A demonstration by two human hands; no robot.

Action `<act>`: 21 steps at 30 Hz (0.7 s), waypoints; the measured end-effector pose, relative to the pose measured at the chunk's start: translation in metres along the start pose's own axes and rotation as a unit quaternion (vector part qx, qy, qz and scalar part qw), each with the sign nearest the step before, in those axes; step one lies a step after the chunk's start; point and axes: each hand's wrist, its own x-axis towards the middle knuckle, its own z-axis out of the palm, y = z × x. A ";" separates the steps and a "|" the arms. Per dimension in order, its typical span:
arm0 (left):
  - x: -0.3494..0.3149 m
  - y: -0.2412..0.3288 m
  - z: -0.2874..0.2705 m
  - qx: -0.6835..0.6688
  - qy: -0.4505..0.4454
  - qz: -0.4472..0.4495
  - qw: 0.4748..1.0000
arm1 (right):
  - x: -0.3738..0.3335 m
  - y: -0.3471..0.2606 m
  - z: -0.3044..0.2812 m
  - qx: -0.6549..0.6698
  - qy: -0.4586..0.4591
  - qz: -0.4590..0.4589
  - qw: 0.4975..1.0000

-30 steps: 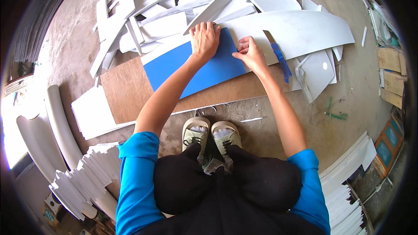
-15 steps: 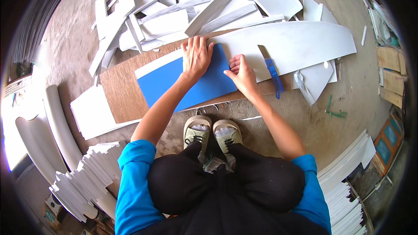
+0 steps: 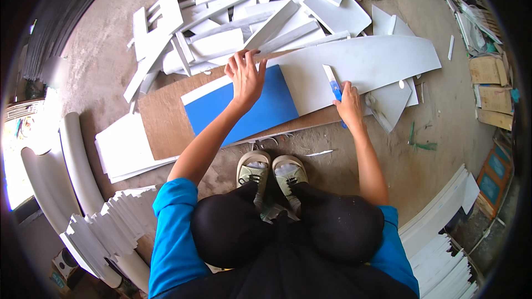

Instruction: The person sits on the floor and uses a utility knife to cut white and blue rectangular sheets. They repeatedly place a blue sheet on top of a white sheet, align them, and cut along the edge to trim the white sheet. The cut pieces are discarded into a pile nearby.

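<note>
A blue rectangular sheet (image 3: 269,105) lies on a brown wooden board (image 3: 160,117), with a white strip showing along its far edge. Over that far edge is my left hand (image 3: 247,80), its fingers bent and spread, holding nothing; whether the fingertips press down I cannot tell. To the right, my right hand (image 3: 350,106) is closed around the blue handle of a utility knife (image 3: 336,89). Its broad blade points away from me over a long white panel (image 3: 382,58) with a curved far edge. Part of the handle is hidden under my fingers.
A heap of white offcuts (image 3: 221,36) lies beyond the board. Stacked white strips (image 3: 119,221) stand at the near left beside pale curved pieces (image 3: 77,149), with another stack (image 3: 438,249) at the near right. Cardboard boxes (image 3: 490,69) line the right side. My shoes (image 3: 254,167) are just behind the board.
My right hand has left the blue sheet's right edge and taken hold of the utility knife. My left hand stays at the far edge with its fingers more spread.
</note>
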 end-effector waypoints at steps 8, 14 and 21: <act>-0.002 0.058 -0.178 -0.497 -0.311 -0.261 0.767 | -0.042 -0.113 -0.127 0.282 -0.131 -0.076 0.948; -0.021 0.110 -0.261 -0.564 -0.255 -0.208 0.758 | -0.112 -0.193 -0.198 0.283 -0.153 -0.171 0.931; -0.056 0.123 -0.274 -0.534 -0.173 -0.187 0.806 | -0.141 -0.202 -0.193 0.224 -0.066 -0.147 0.961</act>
